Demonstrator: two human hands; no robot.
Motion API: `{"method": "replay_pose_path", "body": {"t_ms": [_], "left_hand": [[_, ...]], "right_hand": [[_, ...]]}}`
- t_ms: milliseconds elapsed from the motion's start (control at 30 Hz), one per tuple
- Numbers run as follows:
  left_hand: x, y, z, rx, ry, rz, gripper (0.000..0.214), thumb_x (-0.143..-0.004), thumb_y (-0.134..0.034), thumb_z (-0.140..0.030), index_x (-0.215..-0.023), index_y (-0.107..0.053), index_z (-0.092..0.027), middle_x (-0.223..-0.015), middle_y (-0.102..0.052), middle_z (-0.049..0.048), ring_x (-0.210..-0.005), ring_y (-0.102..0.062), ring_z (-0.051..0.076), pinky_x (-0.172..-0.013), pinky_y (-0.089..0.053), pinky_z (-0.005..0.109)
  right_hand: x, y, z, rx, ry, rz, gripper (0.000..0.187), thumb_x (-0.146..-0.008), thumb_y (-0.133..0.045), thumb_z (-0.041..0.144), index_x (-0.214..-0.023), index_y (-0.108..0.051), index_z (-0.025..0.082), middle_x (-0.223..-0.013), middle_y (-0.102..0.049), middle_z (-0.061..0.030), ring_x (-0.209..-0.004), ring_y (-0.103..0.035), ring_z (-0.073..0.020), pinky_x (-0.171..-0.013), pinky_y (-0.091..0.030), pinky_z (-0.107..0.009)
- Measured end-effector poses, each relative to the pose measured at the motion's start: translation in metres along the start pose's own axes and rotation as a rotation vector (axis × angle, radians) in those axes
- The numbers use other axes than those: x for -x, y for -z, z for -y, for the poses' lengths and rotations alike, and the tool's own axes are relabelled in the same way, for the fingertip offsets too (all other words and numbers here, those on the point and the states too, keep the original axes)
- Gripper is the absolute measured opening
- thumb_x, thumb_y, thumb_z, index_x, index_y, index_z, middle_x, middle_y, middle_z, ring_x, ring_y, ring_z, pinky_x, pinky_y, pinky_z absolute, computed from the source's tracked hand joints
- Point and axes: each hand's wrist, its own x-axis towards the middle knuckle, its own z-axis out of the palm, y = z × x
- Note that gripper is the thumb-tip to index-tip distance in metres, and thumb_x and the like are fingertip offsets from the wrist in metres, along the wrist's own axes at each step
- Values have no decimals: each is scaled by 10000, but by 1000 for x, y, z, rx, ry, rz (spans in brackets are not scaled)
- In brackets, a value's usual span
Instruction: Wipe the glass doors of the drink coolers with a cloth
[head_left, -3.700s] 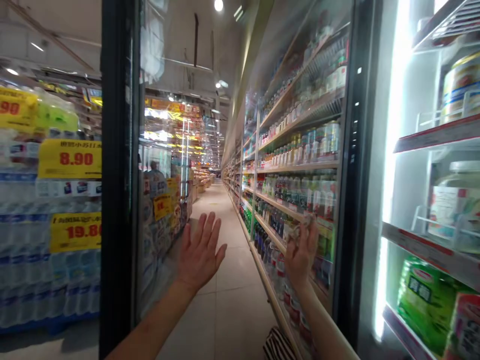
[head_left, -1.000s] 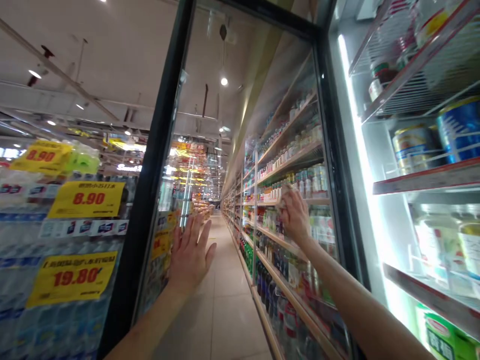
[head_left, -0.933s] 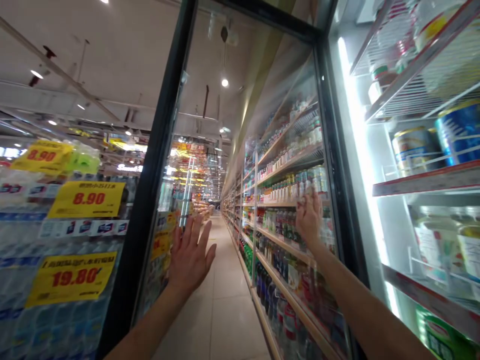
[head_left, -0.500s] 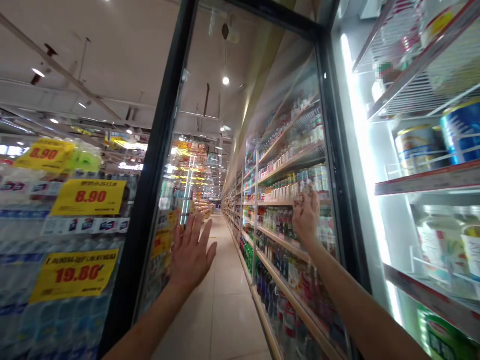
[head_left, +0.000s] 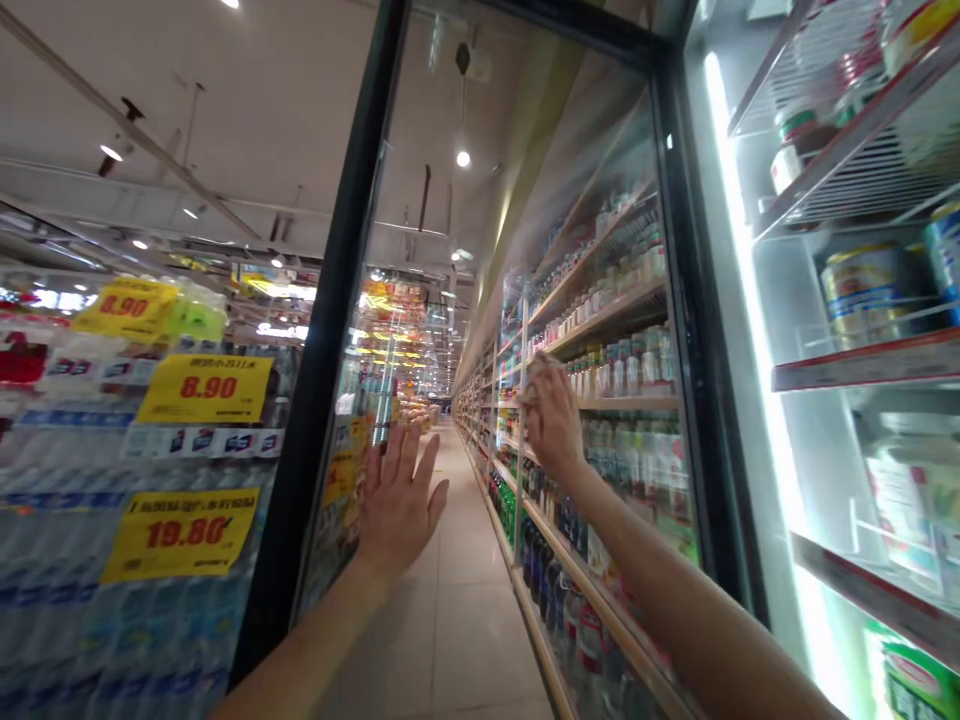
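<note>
A black-framed clear glass door (head_left: pixel 337 290), its upright leaning slightly, stands open beside a lit refrigerated cabinet with white interior and wire shelves (head_left: pixel 840 215). The left hand (head_left: pixel 401 495) is raised flat before the lower middle of the pane, fingers straight and slightly spread, palm toward the glass, holding nothing; whether the palm touches the surface cannot be told. The right hand (head_left: pixel 556 425), higher and to the right, has its fingers bent over a pale, crumpled cloth (head_left: pixel 534 378), which lies at the glass under the fingertips; its lower part is hidden. Within the cabinet are a gold-and-blue metal can (head_left: pixel 862 290) and a green package (head_left: pixel 919 680). Left of the door, packs of clear plastic water bottles (head_left: pixel 67 560) bear yellow price signs (head_left: pixel 184 535) with red figures.
</note>
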Motion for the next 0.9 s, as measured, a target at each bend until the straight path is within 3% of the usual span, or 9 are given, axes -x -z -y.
{"method": "replay_pose_path", "body": {"t_ms": [67, 133, 300, 333, 433, 500, 667, 733, 900], "left_hand": [[0, 1, 3, -10, -22, 1, 512, -859, -459, -324, -1344, -394, -169, -1435, -341, 139, -1368, -225, 270, -1111, -144, 480], [-3, 2, 8, -29, -34, 5, 529, -864, -446, -302, -1367, -352, -169, -1438, -339, 136, -1370, -223, 259, -1113, -141, 471], [-21, 6, 21, -48, 61, -18, 571, -877, -426, -340, -1387, -295, -119, -1452, -296, 171, -1379, -191, 270, -1106, -157, 484], [-24, 6, 22, -49, 63, -13, 565, -879, -423, -346, -1381, -307, -116, -1451, -297, 174, -1378, -192, 275, -1104, -159, 489], [-27, 6, 24, -64, 37, -7, 534, -885, -416, -344, -1361, -344, -115, -1440, -323, 170, -1374, -204, 279, -1099, -169, 491], [-26, 5, 24, -81, 20, -14, 522, -886, -414, -338, -1353, -356, -111, -1434, -334, 171, -1371, -214, 277, -1098, -174, 488], [-22, 2, 23, -102, 34, -23, 529, -879, -424, -323, -1356, -351, -108, -1436, -331, 169, -1371, -214, 279, -1102, -168, 492], [-21, 1, 22, -99, 40, -27, 539, -877, -428, -318, -1368, -334, -116, -1443, -321, 164, -1373, -207, 277, -1102, -168, 494], [-20, 1, 22, -72, 46, -23, 557, -877, -426, -315, -1389, -300, -138, -1450, -307, 157, -1379, -193, 270, -1103, -165, 499]], "right_hand": [[1, -5, 17, -82, 290, 160, 446, -842, -417, 189, -1286, -461, 182, -1386, -423, -84, -1380, -200, -229, -1081, -328, -453], [-1, -9, 25, -101, 391, 202, 426, -842, -422, 183, -1263, -483, 196, -1353, -466, -72, -1370, -232, -220, -1076, -340, -440], [-17, -16, 26, -24, -47, -40, 431, -852, -410, 184, -1277, -465, 143, -1429, -351, -121, -1380, -186, -271, -1086, -300, -510], [-15, -17, 31, -36, -10, -8, 434, -849, -414, 180, -1278, -465, 142, -1430, -351, -120, -1387, -165, -267, -1091, -296, -502], [-1, -15, 48, -107, 372, 208, 447, -825, -441, 170, -1271, -476, 177, -1389, -430, -77, -1393, -160, -223, -1101, -300, -445], [6, -11, 45, -98, 458, 238, 441, -821, -443, 164, -1259, -489, 188, -1356, -473, -65, -1385, -194, -210, -1094, -310, -431], [5, 2, -5, 105, -118, -119, 396, -862, -403, 208, -1236, -511, 133, -1350, -451, -157, -1344, -281, -274, -1039, -351, -517], [9, 6, -13, 127, -168, -152, 411, -860, -401, 207, -1250, -497, 124, -1360, -436, -166, -1344, -279, -287, -1034, -353, -533], [33, 14, 4, 32, 252, 121, 431, -842, -423, 173, -1270, -478, 170, -1338, -479, -106, -1349, -287, -252, -1042, -378, -456]]}}
